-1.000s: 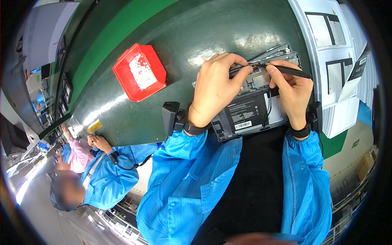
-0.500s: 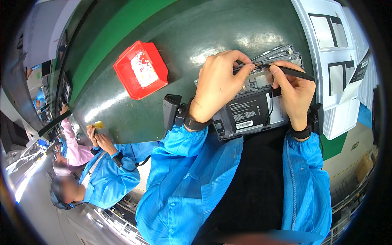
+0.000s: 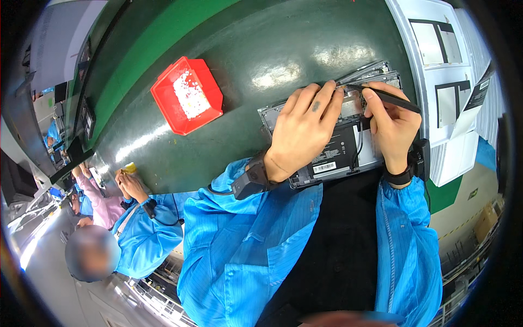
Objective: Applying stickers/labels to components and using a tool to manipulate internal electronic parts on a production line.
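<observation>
An opened laptop chassis (image 3: 271,115) lies at the bench's near right edge, its bare boards and black battery (image 3: 333,148) showing. Palm down, my left hand (image 3: 302,128) rests over the boards with its fingers stretched out, fingertips at the chassis' far edge. It hides much of the left side. My right hand (image 3: 395,122), above the right part, pinches black tweezers (image 3: 396,100) whose tip points left, close to the left fingertips. Whether anything small sits at the tip I cannot tell. A dark cable (image 3: 360,143) runs beside the battery.
A red bin (image 3: 214,97) with small white pieces stands left on the green bench (image 3: 245,32). White trays (image 3: 427,103) with black-and-white parts are stacked at the right. At the far left, a co-worker in a blue smock (image 3: 150,240) handles a small yellow item (image 3: 129,168).
My left hand has turned from a pinch near the tweezers' tip to flat, outstretched fingers over the chassis. My right hand and the tweezers have barely moved.
</observation>
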A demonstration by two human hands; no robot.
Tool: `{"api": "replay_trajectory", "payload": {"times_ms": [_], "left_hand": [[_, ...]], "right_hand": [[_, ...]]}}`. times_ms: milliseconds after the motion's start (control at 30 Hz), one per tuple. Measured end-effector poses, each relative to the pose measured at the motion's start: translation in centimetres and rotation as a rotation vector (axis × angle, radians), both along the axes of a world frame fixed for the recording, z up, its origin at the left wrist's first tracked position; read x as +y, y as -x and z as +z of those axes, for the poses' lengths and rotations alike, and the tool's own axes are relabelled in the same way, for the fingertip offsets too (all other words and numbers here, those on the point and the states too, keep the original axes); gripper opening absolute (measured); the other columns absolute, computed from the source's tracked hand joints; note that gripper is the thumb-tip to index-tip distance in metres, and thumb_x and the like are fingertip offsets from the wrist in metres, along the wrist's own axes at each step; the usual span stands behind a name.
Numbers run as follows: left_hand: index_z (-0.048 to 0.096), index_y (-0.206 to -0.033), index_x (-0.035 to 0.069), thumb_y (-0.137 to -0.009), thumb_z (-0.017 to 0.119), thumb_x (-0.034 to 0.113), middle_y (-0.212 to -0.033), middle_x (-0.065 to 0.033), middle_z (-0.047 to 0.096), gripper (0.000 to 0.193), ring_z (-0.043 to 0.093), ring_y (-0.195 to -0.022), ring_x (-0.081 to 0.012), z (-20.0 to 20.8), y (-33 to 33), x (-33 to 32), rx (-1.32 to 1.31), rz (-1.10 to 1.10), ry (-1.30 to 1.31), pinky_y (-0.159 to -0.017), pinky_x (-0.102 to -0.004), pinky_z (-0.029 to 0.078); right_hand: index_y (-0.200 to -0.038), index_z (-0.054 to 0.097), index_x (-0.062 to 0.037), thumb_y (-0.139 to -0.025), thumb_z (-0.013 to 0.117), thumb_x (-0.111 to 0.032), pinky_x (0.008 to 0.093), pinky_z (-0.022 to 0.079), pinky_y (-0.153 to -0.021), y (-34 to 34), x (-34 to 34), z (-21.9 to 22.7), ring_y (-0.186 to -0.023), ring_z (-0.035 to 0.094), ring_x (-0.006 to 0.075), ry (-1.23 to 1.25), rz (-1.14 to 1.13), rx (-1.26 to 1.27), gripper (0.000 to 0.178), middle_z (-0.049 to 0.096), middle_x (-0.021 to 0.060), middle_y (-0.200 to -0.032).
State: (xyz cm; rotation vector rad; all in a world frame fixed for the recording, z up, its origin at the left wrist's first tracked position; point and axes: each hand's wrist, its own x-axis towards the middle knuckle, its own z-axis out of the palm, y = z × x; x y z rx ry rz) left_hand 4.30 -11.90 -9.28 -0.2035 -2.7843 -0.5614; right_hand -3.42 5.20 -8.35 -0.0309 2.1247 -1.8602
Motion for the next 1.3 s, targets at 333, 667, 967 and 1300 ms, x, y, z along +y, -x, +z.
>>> {"api": "replay_trajectory", "payload": {"times_ms": [333, 667, 967, 1300], "left_hand": [[0.071, -0.113, -0.002, -0.074, 0.073, -0.003, -0.124, -0.0172, 0.067, 0.038, 0.067, -0.108, -0.0328, -0.9, -0.4, -0.5, 0.072, -0.024, -0.121, -0.094, -0.0434, 0.056], [0.071, -0.113, -0.002, -0.075, 0.073, -0.002, -0.126, -0.0184, 0.067, 0.038, 0.066, -0.111, -0.0343, -0.5, -0.4, -0.5, 0.049, -0.013, -0.128, -0.096, -0.0441, 0.055], [0.07, -0.12, -0.005, -0.081, 0.075, 0.003, -0.144, -0.0254, 0.057, 0.04, 0.058, -0.128, -0.0418, 1.1, -10.4, -4.0, -0.049, 0.485, -0.209, -0.108, -0.0462, 0.045], [0.059, -0.137, -0.003, -0.086, 0.072, 0.002, -0.156, -0.0305, 0.041, 0.053, 0.038, -0.145, -0.0472, -1.7, -12.0, 0.9, -0.009, 0.577, -0.624, -0.118, -0.0503, 0.03]], "right_hand": [[-0.105, 0.077, 0.0006, -0.087, 0.079, -0.001, 0.0156, 0.04, -0.052, -0.1, -0.4, -0.7, -0.073, 0.064, 0.003, -0.02, 0.146, 0.132, 0.019, 0.076, 0.0044, -0.095], [-0.104, 0.075, 0.0029, -0.088, 0.078, -0.001, 0.0168, 0.046, -0.054, 0.0, -0.1, -0.9, -0.071, 0.065, 0.0049, -0.008, 0.11, 0.16, 0.017, 0.074, 0.005, -0.091], [-0.108, 0.07, 0.0064, -0.09, 0.069, 0.007, 0.0449, 0.046, -0.111, 2.2, 8.2, -1.1, -0.085, 0.07, 0.0182, 0.047, 0.053, 0.234, 0.018, 0.073, 0.0127, -0.098], [-0.116, 0.067, 0.0037, -0.093, 0.068, 0.001, 0.0246, 0.054, -0.073, 1.0, 9.7, -2.9, -0.082, 0.067, 0.0153, 0.161, -0.016, -0.012, 0.023, 0.073, 0.0148, -0.108]]}}
